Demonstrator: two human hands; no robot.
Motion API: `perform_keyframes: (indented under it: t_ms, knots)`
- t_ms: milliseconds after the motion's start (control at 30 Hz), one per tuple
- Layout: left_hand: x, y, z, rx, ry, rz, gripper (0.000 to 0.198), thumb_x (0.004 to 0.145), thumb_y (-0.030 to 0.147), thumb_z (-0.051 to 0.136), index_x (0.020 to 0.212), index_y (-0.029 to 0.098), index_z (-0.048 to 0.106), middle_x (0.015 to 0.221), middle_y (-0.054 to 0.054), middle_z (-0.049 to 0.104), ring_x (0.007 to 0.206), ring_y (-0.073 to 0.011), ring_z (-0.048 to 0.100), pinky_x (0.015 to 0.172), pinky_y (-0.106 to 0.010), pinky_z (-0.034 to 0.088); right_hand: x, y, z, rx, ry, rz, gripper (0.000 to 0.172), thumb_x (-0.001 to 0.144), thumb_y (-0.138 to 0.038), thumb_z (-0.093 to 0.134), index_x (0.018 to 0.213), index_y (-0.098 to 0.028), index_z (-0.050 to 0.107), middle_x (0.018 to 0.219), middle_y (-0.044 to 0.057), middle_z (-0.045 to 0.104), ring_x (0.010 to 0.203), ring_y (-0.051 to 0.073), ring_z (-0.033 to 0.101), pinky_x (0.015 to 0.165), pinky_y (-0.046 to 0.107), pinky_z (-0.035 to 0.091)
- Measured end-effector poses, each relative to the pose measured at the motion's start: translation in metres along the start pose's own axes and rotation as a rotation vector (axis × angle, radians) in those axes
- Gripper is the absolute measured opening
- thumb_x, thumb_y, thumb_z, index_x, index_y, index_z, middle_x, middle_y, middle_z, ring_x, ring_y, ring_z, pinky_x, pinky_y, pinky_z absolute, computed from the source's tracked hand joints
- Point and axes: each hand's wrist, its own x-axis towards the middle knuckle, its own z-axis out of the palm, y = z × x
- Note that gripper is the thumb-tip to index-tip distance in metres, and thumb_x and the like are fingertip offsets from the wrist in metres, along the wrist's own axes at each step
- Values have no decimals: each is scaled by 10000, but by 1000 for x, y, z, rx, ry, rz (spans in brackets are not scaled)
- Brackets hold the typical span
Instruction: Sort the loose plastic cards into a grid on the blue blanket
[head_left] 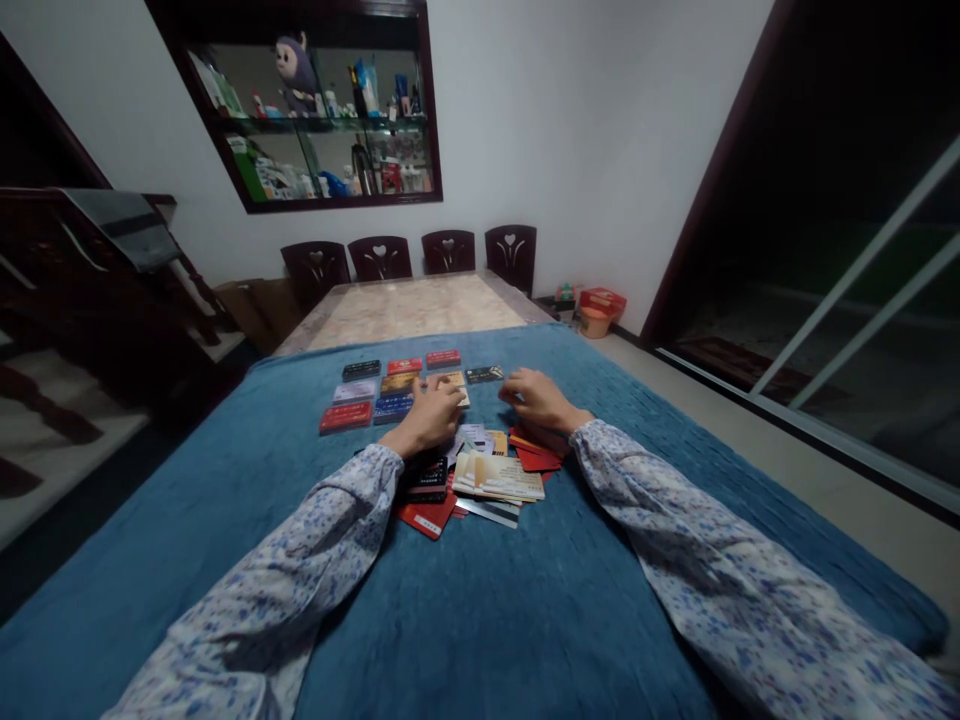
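Note:
My left hand reaches over the rows of card stacks, its fingers spread above a cream stack and beside a blue stack. No card shows in it. My right hand hovers just right of a black card stack, fingers loosely bent and apart, with nothing visible between them. Below the hands lies a loose heap: cream cards, red cards, black cards, a red card and a card with a dark stripe. The left hand and wrist hide part of the heap.
More neat stacks stand at the left: red, lilac, black, gold and two red ones behind. A blue cloth covers the near table. Several dark chairs line the far end of the stone tabletop.

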Motion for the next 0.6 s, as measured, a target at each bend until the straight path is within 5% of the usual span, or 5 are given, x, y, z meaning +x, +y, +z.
perform_keyframes:
  t_ms: [600]
  knots:
    - [-59,-2,-5,1,44,-72,353,982,233,485,1275,247,682,1367,-108,664,1398,-351,399,1101,-579,303,2,-49,10,20,36,-116,176,951,-182,589,922,-181,764,893,79,705,869,192,557,721,292,338]
